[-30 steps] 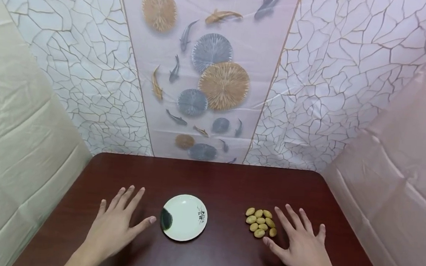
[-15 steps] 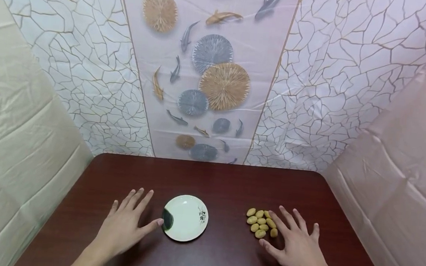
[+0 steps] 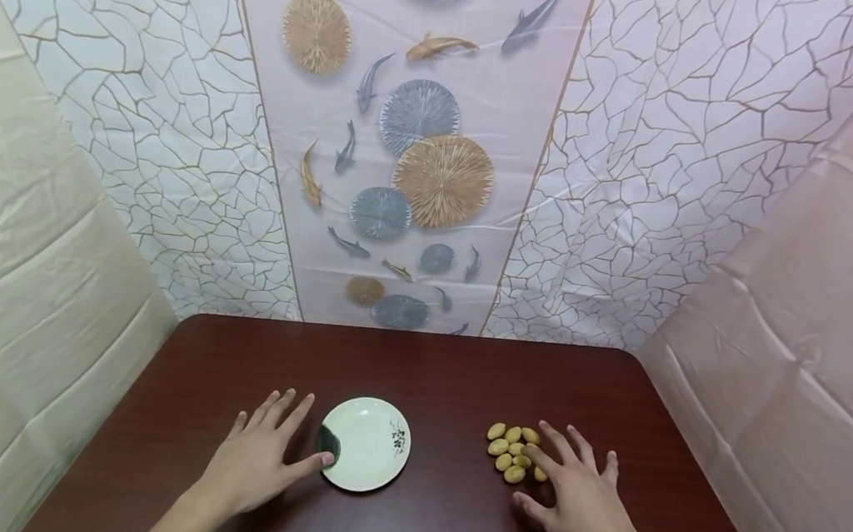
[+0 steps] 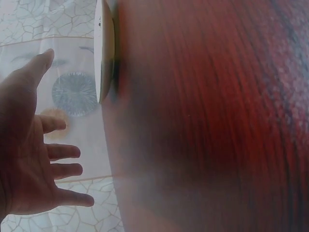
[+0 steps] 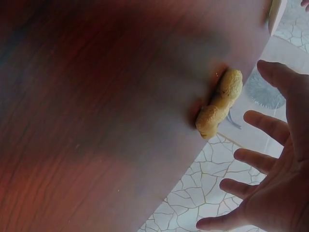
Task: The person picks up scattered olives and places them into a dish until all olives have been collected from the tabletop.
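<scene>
A small round white plate (image 3: 367, 449) lies on the dark red-brown table, with a dark green patch on its left edge and a black flower print at right. My left hand (image 3: 256, 461) hovers beside it, fingers spread, the thumb tip over the green patch; whether it touches cannot be told. Right of the plate sits a cluster of several small yellow-green oval fruits (image 3: 498, 447). Over its right side reaches my right hand (image 3: 581, 495), index fingertip above the pieces, partly hiding some. In the right wrist view the fruits (image 5: 219, 104) look wrinkled and stand apart from the spread fingers.
The table (image 3: 433, 367) has rounded far corners. Behind it hangs a patterned cloth (image 3: 397, 255) with fish and round motifs. Pale creased cloth walls (image 3: 43, 269) close in on the left and right sides.
My left hand has moved right, bringing its thumb over the plate's edge. The right hand has shifted left, its index finger now over the fruits. The plate and fruits look unmoved; the head view tilts slightly.
</scene>
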A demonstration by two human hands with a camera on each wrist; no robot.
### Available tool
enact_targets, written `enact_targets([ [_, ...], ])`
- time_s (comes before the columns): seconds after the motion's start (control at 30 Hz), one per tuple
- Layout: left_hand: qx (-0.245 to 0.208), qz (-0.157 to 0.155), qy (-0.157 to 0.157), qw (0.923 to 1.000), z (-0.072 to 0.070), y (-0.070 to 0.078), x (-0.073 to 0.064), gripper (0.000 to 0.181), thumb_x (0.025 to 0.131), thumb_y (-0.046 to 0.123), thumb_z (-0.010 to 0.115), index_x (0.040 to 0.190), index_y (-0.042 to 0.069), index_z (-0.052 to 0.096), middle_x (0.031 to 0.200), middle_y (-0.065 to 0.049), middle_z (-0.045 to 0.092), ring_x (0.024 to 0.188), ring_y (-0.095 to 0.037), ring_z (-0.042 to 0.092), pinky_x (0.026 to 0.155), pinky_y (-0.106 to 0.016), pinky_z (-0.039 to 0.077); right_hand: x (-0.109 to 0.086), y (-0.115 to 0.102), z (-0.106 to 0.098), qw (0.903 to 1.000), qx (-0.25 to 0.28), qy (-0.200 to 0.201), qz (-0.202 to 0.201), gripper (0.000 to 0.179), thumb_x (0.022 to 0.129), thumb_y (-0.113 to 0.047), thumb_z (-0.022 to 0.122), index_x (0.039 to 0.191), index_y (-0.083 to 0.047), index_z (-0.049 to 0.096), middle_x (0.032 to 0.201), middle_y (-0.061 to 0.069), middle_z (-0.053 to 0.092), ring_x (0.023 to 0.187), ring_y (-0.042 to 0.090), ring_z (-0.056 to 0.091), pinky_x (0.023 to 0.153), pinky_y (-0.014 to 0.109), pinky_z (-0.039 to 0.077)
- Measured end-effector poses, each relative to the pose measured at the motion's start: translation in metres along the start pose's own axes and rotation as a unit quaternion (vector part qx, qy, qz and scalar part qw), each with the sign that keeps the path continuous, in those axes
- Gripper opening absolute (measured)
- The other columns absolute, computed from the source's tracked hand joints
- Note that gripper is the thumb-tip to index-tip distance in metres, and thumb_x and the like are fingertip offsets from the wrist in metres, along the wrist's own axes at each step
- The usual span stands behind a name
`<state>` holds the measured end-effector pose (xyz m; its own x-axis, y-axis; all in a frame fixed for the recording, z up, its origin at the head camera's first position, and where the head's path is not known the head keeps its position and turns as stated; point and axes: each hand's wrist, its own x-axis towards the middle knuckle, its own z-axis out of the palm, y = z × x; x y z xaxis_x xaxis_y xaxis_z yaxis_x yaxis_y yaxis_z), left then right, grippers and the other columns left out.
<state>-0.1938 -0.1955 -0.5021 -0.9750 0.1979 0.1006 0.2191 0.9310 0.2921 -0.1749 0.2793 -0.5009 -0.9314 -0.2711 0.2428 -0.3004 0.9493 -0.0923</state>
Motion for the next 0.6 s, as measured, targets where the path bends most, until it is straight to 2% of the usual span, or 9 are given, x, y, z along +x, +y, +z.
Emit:
enact_targets([
  [0.27,-0.022,0.009,-0.041,0.9989,0.009,-0.003,0.008,0.104,0.095,0.085,0.061,0.172,0.018,0.042,0.179,-0.011,0.040,0.168,-0.045,0.031,0.125,-0.081,0.031,0.006,0.000,0.007,0.9997,-0.004,-0.017,-0.016,0.053,0.083,-0.047,0.096,0.131,-0.031,0.079,0.164,0.007,0.058,0.152,0.049,0.051,0.097,0.100,0.034],
  [0.6,-0.058,0.006,-0.092,0.9941,0.016,-0.005,0.013,0.114,0.090,0.083,0.070,0.174,0.013,0.037,0.181,-0.017,0.033,0.170,-0.047,0.025,0.127,-0.082,0.027,0.010,-0.002,0.015,0.9992,-0.007,-0.021,-0.034,0.048,0.084,-0.040,0.097,0.127,-0.028,0.081,0.162,0.010,0.060,0.150,0.050,0.052,0.096,0.099,0.037],
])
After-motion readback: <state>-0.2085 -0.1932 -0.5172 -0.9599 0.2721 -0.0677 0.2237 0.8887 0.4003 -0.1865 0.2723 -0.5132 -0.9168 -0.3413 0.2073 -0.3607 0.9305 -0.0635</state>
